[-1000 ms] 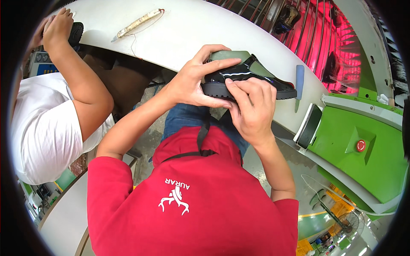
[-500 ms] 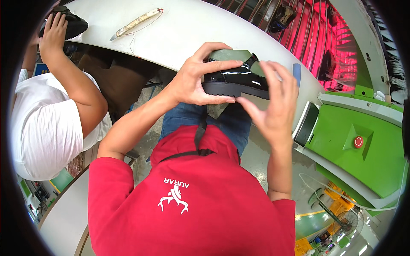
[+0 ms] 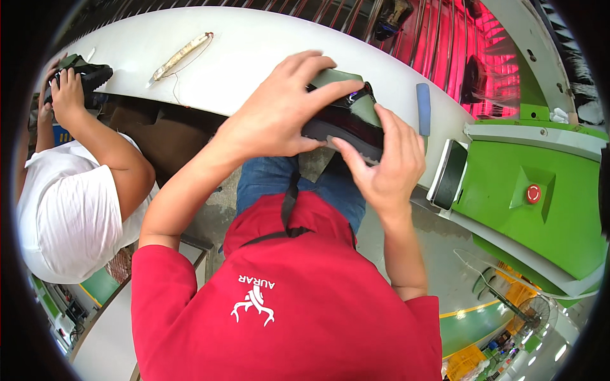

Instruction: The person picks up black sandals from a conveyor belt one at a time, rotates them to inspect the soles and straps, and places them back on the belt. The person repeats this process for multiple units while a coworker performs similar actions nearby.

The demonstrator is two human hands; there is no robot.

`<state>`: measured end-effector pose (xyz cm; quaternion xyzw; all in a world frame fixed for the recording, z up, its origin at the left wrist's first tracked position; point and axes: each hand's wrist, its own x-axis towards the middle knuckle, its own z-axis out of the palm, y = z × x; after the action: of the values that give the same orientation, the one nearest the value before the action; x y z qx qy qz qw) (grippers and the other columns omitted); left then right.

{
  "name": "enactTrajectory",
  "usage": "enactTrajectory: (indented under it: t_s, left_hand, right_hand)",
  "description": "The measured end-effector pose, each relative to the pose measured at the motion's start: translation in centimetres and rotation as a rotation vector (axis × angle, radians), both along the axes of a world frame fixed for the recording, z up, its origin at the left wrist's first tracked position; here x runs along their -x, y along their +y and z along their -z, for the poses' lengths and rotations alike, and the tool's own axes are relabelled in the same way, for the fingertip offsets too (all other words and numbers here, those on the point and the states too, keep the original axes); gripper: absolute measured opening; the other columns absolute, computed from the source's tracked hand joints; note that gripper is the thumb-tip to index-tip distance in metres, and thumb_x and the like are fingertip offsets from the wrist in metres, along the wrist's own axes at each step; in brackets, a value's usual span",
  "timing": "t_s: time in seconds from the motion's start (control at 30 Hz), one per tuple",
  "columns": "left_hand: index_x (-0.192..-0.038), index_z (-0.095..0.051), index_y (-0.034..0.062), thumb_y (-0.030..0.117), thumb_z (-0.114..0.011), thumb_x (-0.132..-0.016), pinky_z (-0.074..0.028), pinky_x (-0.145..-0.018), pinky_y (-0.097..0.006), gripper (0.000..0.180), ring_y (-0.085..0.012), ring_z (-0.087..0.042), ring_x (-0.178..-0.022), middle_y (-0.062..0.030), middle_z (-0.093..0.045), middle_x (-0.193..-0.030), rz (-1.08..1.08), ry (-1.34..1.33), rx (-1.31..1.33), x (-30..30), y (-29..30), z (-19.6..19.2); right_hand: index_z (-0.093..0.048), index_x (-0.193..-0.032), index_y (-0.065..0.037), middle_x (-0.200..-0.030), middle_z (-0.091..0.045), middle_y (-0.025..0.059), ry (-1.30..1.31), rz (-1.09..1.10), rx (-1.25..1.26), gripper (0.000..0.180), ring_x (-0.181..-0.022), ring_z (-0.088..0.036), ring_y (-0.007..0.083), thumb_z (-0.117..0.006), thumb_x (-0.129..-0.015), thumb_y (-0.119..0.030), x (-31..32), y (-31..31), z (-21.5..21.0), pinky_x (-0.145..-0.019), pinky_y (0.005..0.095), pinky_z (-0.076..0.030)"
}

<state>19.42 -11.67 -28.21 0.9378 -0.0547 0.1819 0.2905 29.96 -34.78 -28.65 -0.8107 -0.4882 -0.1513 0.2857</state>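
Above the near edge of the white bench, both my hands are closed around a glossy black shoe with a grey-green collar and a chunky dark sole. My left hand wraps the shoe's left end, fingers over the top and thumb low by the sole. At the other end, my right hand has its fingers along the upper and its thumb against the sole. My fingers hide much of both ends. On the bench to the left lies a slim tool wrapped in whitish tape, with a thin dark thread trailing from it.
A blue rod-shaped thing lies at the bench's right. Beside it stand a dark-screened phone and a green machine with a red button. Red-lit rollers run behind. On the left, a person in white handles another dark shoe.
My right hand has come onto the shoe's right end, which has tipped downward. The shoe's side has turned into shadow. My view has shifted slightly. The person on the left has turned their shoe.
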Motion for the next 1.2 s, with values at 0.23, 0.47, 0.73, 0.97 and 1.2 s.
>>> enactTrajectory:
  t_s: [0.23,0.47,0.73,0.97,1.2]
  left_hand:
    - [-0.145,-0.072,0.0200,0.029,-0.101,-0.058,-0.047,-0.114,-0.053,0.092,-0.0358,-0.060,-0.136,-0.0120,-0.064,-0.143,0.033,-0.019,-0.214,-3.7,-3.0,-0.1]
    - [-0.140,-0.075,0.0212,0.029,-0.099,-0.057,-0.047,-0.113,-0.052,0.087,-0.0357,-0.062,-0.133,-0.0116,-0.065,-0.140,0.022,-0.040,-0.222,-3.3,-3.4,-0.5]
    - [-0.139,-0.076,0.0160,0.031,-0.105,-0.055,-0.048,-0.116,-0.053,0.090,-0.0352,-0.063,-0.134,-0.0133,-0.065,-0.138,0.115,-0.045,0.109,-2.7,-2.7,-1.8]
    - [-0.158,-0.052,-0.0045,0.052,-0.110,-0.065,-0.050,-0.119,-0.050,0.124,-0.0386,-0.062,-0.142,-0.0271,-0.061,-0.155,0.252,-0.404,1.050,-3.5,-3.4,-1.4]
    - [-0.173,-0.024,-0.0002,0.016,-0.113,-0.060,-0.061,-0.114,-0.051,0.145,-0.0387,-0.068,-0.137,-0.0261,-0.067,-0.144,-0.053,-0.411,0.926,1.1,1.3,1.6]
  right_hand:
    - [-0.072,-0.141,-0.004,-0.127,-0.078,0.0160,0.392,-0.072,0.017,0.081,-0.113,-0.075,0.0365,-0.106,-0.071,-0.027,-2.0,-4.3,-1.7,-0.101,0.0464,-0.059]
    - [-0.078,-0.129,-0.002,-0.122,-0.080,0.0141,0.308,-0.140,-0.093,0.072,-0.111,-0.077,0.0339,-0.107,-0.069,-0.028,-2.6,-5.1,0.1,-0.098,0.0442,-0.061]
    - [-0.068,-0.145,-0.003,-0.141,-0.070,0.0172,0.530,-0.179,-0.296,0.099,-0.127,-0.071,0.0340,-0.112,-0.062,-0.033,-2.4,-5.6,0.2,-0.109,0.0452,-0.057]
    - [-0.015,-0.181,-0.007,-0.176,-0.035,0.0254,1.151,-0.418,-0.412,0.163,-0.158,-0.048,0.0399,-0.116,-0.055,-0.029,0.5,-1.7,0.2,-0.126,0.0551,-0.045]
    - [-0.042,-0.173,-0.005,-0.152,-0.048,0.0185,0.376,-0.126,-0.229,0.133,-0.134,-0.062,0.0369,-0.106,-0.056,-0.012,-3.2,-2.3,0.4,-0.115,0.0465,-0.054]
